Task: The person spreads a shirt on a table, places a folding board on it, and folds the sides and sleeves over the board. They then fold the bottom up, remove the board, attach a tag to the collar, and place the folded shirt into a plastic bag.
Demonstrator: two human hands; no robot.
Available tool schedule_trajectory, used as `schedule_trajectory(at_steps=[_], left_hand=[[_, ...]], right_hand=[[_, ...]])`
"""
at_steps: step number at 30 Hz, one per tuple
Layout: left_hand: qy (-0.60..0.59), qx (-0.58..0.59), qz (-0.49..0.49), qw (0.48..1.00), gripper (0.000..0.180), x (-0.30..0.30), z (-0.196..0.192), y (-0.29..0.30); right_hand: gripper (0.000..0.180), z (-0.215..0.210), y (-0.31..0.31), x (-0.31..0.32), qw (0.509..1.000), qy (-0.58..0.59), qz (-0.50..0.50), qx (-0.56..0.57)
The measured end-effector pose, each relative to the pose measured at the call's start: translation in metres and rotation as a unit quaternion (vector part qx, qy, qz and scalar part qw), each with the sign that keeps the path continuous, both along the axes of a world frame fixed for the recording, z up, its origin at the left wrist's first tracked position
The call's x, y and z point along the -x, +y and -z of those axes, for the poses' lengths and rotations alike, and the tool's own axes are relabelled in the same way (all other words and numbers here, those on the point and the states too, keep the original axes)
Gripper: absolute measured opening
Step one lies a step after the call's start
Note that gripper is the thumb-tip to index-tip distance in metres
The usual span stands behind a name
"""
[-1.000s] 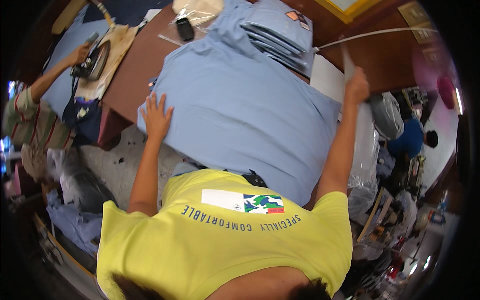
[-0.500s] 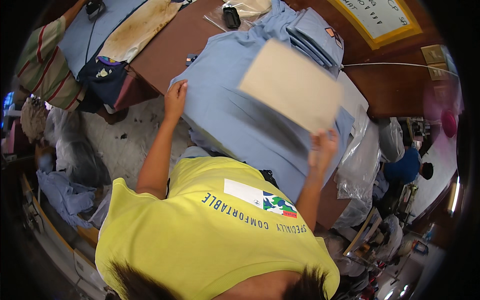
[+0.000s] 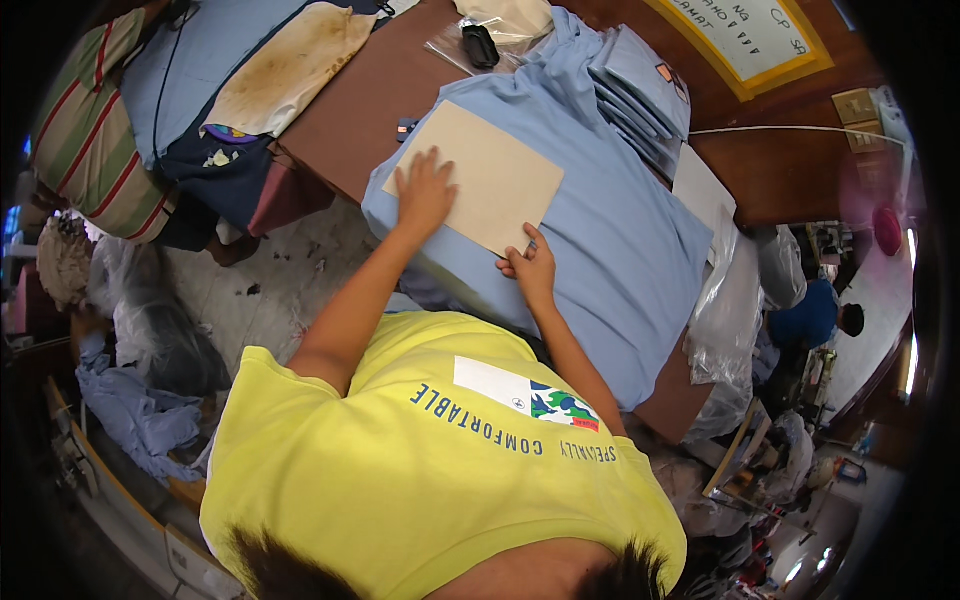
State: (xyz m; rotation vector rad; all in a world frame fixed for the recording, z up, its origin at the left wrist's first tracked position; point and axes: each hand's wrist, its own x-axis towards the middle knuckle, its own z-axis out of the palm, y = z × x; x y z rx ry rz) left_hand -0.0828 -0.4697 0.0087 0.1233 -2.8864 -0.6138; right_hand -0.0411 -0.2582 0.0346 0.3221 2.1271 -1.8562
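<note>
A flat beige cardboard sheet (image 3: 505, 165) lies on a light blue garment (image 3: 610, 265) spread over the brown table. My left hand (image 3: 427, 192) rests on the sheet's left part, palm down with its fingers spread. At the corner nearest me, my right hand (image 3: 530, 266) pinches the sheet's edge between thumb and fingers. The garment reaches over the table's front edge and bunches up toward the back. A small dark tag (image 3: 406, 128) peeks out beside the sheet's far left edge.
Folded blue garments in clear wrap (image 3: 640, 90) are stacked at the back right. A black object (image 3: 480, 46) lies on plastic packaging behind. Clear plastic bags (image 3: 722, 320) hang at the table's right side. A person in a striped shirt (image 3: 95, 130) stands left, beside a stained cloth (image 3: 290, 75).
The cardboard sheet came down from above the garment and shifted left onto it. My left hand let go of the garment's edge and moved onto the sheet; my right hand followed leftward.
</note>
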Motion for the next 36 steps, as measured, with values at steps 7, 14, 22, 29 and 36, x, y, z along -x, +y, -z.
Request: schedule_trajectory(at_steps=[7,14,22,29,36], left_hand=[[-0.012,-0.006,0.063,0.998,0.056,0.015,0.004,0.03],[0.014,0.007,0.095,0.995,0.055,0.023,0.012,0.05],[0.076,0.034,0.071,0.994,0.053,0.028,0.023,0.049],[0.068,0.04,0.041,0.996,0.053,0.02,0.019,0.055],[0.058,0.058,0.028,0.996,0.052,0.019,0.017,0.059]], right_hand=[[0.054,0.0,-0.002,-0.003,1.0,0.001,0.015,0.0],[0.054,0.006,-0.002,-0.009,0.999,0.018,0.033,0.038],[0.056,0.003,0.003,0.007,0.999,-0.023,-0.034,-0.013],[0.057,0.0,0.014,0.013,0.995,-0.034,-0.091,-0.015],[0.061,-0.003,0.02,0.02,0.989,-0.065,-0.131,0.014]])
